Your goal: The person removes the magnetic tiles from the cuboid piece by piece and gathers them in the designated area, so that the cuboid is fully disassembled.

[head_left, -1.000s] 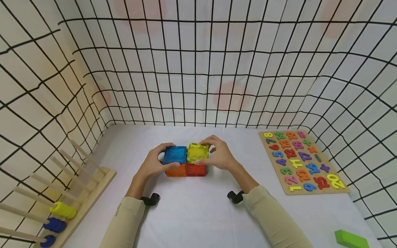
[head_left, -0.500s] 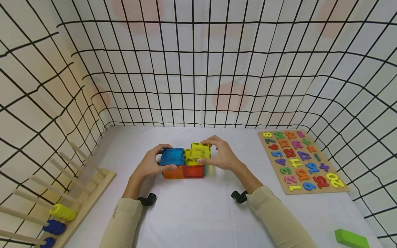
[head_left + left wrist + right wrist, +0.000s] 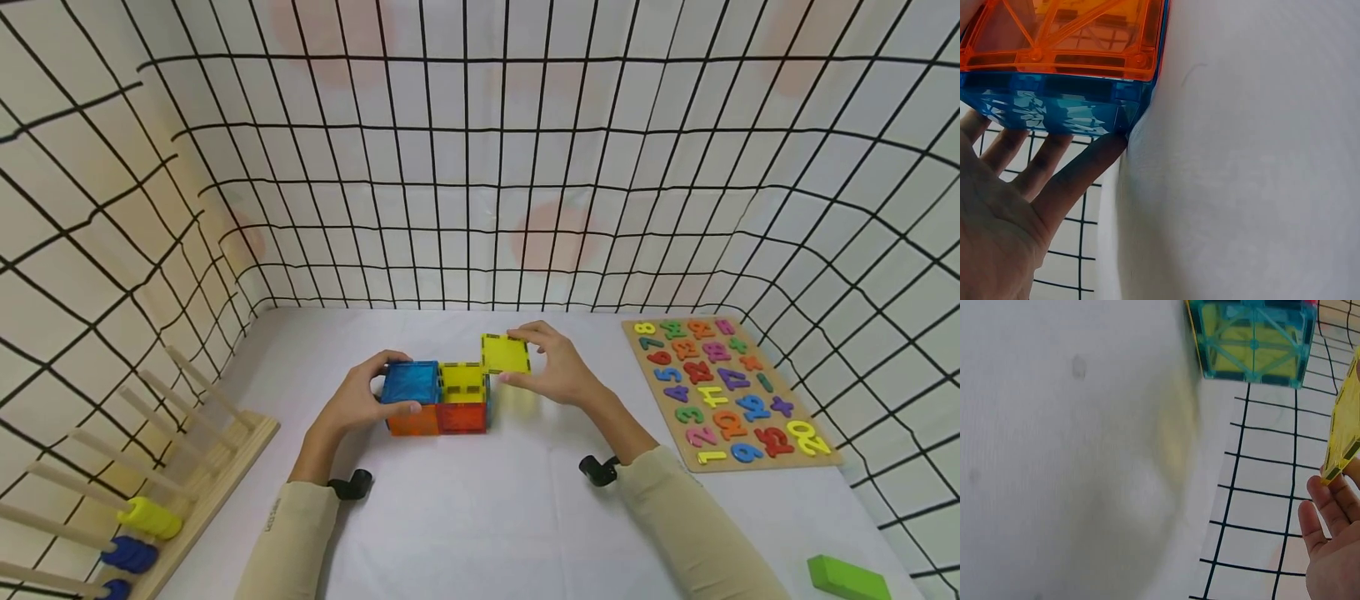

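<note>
A double box of translucent magnetic tiles (image 3: 462, 418) rests on the white table. Orange and red tiles form its front; a blue tile (image 3: 411, 382) covers the left half, while the right half is open on top and yellow inside. My left hand (image 3: 352, 398) grips the box's left end, thumb at the front and fingers behind. In the left wrist view, fingers (image 3: 1079, 178) spread along its blue side. Just right of and above the box, my right hand (image 3: 562, 367) pinches a square yellow magnetic tile (image 3: 505, 354) between thumb and fingers, tilted and apart from the box.
A number puzzle board (image 3: 701, 396) lies at the right, with a green block (image 3: 849, 577) nearer the front edge. On the left stands a wooden peg rack (image 3: 232, 454) bearing yellow and blue rings. Black-and-white grid cloth (image 3: 480, 167) walls the table's back and sides.
The right hand has lifted the yellow tile off the box's right half and carried it up and right, uncovering the inside. The left hand and box have shifted slightly left.
</note>
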`<state>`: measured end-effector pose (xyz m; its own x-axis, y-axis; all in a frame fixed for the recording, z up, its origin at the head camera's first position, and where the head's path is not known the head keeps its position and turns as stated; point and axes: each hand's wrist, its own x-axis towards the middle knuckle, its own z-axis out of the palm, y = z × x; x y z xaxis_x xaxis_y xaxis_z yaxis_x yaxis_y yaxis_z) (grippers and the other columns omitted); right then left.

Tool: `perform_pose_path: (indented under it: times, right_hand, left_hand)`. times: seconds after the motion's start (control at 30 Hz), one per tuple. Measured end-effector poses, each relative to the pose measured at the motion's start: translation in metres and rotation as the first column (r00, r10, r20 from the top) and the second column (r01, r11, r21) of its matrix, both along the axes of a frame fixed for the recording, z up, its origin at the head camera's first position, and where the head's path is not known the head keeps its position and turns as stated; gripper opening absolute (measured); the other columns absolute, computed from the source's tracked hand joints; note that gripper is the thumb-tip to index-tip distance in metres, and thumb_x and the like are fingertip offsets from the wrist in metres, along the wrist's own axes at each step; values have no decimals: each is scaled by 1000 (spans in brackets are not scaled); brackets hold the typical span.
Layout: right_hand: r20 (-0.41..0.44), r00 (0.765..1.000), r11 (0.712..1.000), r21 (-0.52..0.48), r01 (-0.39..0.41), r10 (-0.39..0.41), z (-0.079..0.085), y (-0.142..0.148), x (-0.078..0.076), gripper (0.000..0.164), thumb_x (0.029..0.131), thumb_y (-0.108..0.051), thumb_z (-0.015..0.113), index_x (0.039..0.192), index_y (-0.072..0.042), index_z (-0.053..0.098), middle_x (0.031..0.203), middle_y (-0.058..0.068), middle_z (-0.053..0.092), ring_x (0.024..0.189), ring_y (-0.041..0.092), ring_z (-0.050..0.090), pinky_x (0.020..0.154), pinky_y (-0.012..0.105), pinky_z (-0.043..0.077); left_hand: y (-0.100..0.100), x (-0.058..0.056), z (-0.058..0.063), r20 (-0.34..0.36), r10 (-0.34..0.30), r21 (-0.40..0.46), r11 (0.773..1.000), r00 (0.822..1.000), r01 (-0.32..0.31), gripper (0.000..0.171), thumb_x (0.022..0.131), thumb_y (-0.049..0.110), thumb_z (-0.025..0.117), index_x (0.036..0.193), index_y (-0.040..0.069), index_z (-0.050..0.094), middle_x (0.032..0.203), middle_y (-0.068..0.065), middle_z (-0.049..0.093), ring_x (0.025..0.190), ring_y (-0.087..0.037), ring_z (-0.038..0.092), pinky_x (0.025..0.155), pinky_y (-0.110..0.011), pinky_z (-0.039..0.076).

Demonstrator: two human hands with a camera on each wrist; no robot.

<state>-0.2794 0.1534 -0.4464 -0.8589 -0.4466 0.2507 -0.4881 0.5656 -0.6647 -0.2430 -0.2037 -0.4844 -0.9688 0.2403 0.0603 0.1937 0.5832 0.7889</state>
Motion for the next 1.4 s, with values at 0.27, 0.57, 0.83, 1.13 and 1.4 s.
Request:
perform_pose_path:
  times: [0.27,0.57,0.83,1.13,1.4]
  right_hand:
    - [-20,998,997,55,61,-60,2,14,-15,73,84,-41,85,145,-11,59,145,8,53,132,30,51,106,55,51]
    - [32,993,992,64,109,-111,-8,25,-37,73,85,-39,84,146,-10,57,151,13,49,136,39,49,109,58,48]
    - [90,989,992,56,112,-117,-27,21,-57,73,88,-41,82,147,-8,55,154,13,47,143,35,44,114,54,46]
    - [124,980,979,151,136,-156,-43,14,-73,72,90,-42,79,147,-6,54,159,16,41,147,39,38,121,60,34]
    - [147,976,976,169,136,-161,-49,0,-84,70,91,-36,79,148,-5,52,158,18,41,149,39,36,126,57,27]
  left_hand:
    - [0,1,1,1,-6,14,1000,1000,6,78,73,55,88,139,31,53,153,-10,52,139,-43,47,102,-64,52]
    - [2,1,2,-8,-21,20,1000,1000,21,77,75,53,88,140,30,53,152,-9,52,138,-41,48,103,-65,51]
    - [2,3,4,-7,-26,19,999,1000,26,75,76,51,88,139,31,52,152,-9,52,138,-42,48,102,-64,53]
    - [0,2,1,-7,-29,25,999,1000,30,75,76,51,87,139,31,52,153,-9,52,138,-42,48,101,-63,53]
    - [0,1,1,-5,-23,26,999,1000,23,75,75,51,88,139,33,52,153,-8,52,138,-42,48,101,-63,54]
